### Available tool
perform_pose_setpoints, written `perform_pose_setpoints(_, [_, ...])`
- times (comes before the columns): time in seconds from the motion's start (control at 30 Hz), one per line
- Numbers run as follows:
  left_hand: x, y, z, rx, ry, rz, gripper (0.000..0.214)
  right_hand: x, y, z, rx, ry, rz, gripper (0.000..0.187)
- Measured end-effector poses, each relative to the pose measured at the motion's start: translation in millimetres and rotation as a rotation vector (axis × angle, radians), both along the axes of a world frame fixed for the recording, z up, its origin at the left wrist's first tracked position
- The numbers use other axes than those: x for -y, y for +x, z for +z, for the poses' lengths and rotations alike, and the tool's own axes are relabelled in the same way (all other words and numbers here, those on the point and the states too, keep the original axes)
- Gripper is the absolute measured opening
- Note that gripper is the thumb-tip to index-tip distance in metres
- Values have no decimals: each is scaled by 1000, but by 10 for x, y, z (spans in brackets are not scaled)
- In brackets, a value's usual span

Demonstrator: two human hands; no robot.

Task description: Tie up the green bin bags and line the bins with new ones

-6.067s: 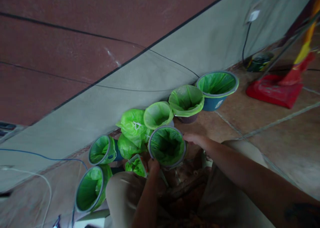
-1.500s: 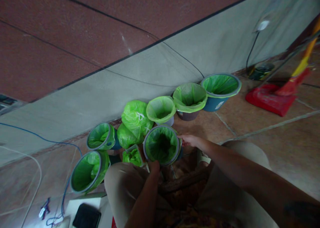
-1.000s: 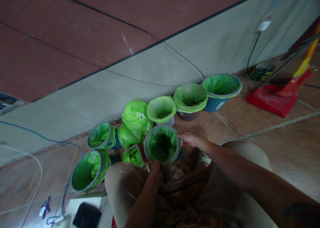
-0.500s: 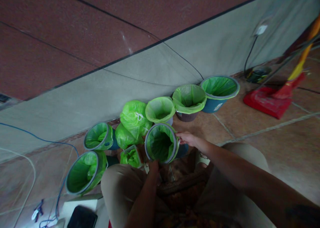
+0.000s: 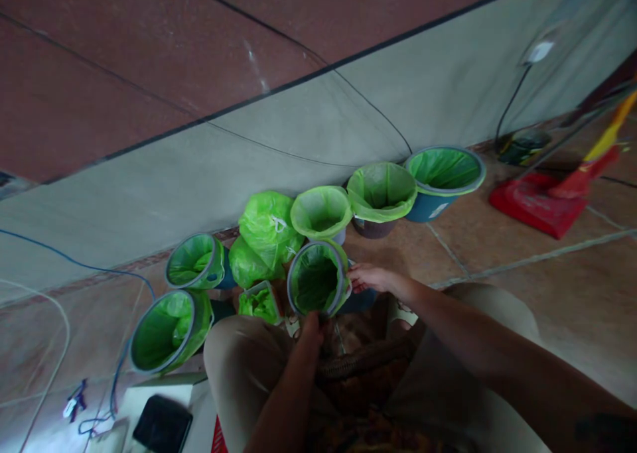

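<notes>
Between my knees a blue trash bin (image 5: pixel 360 300) tilts with its grey-rimmed mouth toward me, lined with a green trash bag (image 5: pixel 313 282) folded over the rim. My right hand (image 5: pixel 367 277) is at the bin's right side, fingers closed on the bag's folded edge just below the rim. At the near edge of the mouth, my left hand (image 5: pixel 312 330) grips the rim; its fingertips are partly hidden. A small white container (image 5: pixel 273 300) with crumpled green bags stands left of the bin. Tied, puffed green bags (image 5: pixel 266 224) lie behind it.
Several lined bins, including a blue one (image 5: pixel 430 207), stand along the wall. Two more lined bins, one nearer me (image 5: pixel 162 330), tilt at left. A red dustpan (image 5: pixel 540 201) is at right. A blue cable (image 5: pixel 119 272) and a black tray-like object (image 5: pixel 163 423) lie at left.
The view has shifted slightly. The bin's mouth has turned a little to the left, and my left hand has moved slightly along its near rim. My right hand stays at the bag's edge.
</notes>
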State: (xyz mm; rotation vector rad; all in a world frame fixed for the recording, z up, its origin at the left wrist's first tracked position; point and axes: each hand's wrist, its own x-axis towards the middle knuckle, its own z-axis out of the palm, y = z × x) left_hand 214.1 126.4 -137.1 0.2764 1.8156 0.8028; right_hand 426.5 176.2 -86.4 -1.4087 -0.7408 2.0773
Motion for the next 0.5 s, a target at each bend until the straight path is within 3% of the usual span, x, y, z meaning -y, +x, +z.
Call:
perform_pose_setpoints(0.17, [-9,-55,41,48,-47,31,23,-80,7,-47,-4,-58,-201,21])
perform_pose_setpoints(0.23, [19,-49,41,36,-51,35,29,-98,20,-67,10,-73,-258,18])
perform_pose_setpoints(0.33, [44,-27,27,-7,-56,32,34,-97,35,-96,18,-67,-300,8])
perform_pose_setpoints(0.5, [2,-19,-15,-52,-57,7,33,-95,45,-125,26,-140,-334,18])
